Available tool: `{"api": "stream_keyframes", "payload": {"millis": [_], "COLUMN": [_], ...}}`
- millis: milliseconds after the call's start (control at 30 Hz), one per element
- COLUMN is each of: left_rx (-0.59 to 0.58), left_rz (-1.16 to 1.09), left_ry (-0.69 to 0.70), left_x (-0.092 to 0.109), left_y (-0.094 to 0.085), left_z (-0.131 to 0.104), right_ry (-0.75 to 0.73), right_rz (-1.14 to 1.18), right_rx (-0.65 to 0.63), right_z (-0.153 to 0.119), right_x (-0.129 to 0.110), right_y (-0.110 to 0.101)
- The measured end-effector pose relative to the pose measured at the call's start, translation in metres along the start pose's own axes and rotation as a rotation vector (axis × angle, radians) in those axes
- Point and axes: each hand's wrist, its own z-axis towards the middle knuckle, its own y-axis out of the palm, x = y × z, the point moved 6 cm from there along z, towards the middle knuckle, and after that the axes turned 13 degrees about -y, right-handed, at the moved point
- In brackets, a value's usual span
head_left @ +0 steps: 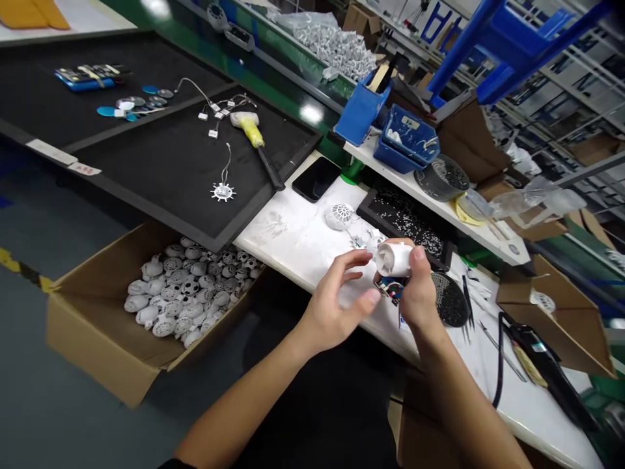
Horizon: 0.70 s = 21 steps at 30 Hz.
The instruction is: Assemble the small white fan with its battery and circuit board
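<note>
Covering the bench: a white worktop (303, 241), scuffed and marked, runs from centre toward lower right.
Black trays: two dark felt-lined trays (161, 163) lie to the left of the worktop, tilted in view; a yellow-headed mallet (256, 146) rests on the nearer one, beside small wired parts and a star-shaped white piece (222, 191).
Carton: an open cardboard box (97, 326) sits below the tray edge, filled with white perforated dome shells (188, 283).
Phone: a dark smartphone (316, 178) lies face up at the worktop's far edge.
Shelf: a raised white shelf (439, 202) behind carries blue plastic bins (390, 127) and a grey round tub (442, 177).
Small parts: a black tray of white pellets (407, 218) lies under the shelf edge; one loose dome shell (340, 215) sits near it.
Tools: tweezers and a dark corded tool (541, 365) lie at right.
Room: factory floor, racks and cartons beyond.
Right hand (415, 293): closed around a white cylindrical housing (393, 258), held above the worktop, thumb pressed on its side.
Left hand (336, 303): half open, fingers curled, fingertips just beside the housing's open end; whether they touch it cannot be told.
Forearms: both bare, rising from the bottom edge.
</note>
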Motion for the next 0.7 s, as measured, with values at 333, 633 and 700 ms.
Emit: {"api": "stream_keyframes", "payload": {"millis": [333, 633, 700], "left_rx": [0.078, -0.107, -0.203], "left_rz": [0.271, 0.235, 0.191], "left_ry": [0.135, -0.009, -0.068], "left_x": [-0.011, -0.012, -0.016], "left_y": [0.019, 0.027, 0.029], "left_z": [0.0, 0.016, 0.02], "right_ry": [0.258, 0.333, 0.338], "right_rz": [0.769, 1.236, 1.281], "right_rx": [0.395, 0.56, 0.595], "right_z": [-0.018, -0.031, -0.029], "right_x": [0.0, 0.007, 0.007], "right_y": [0.015, 0.019, 0.021]}}
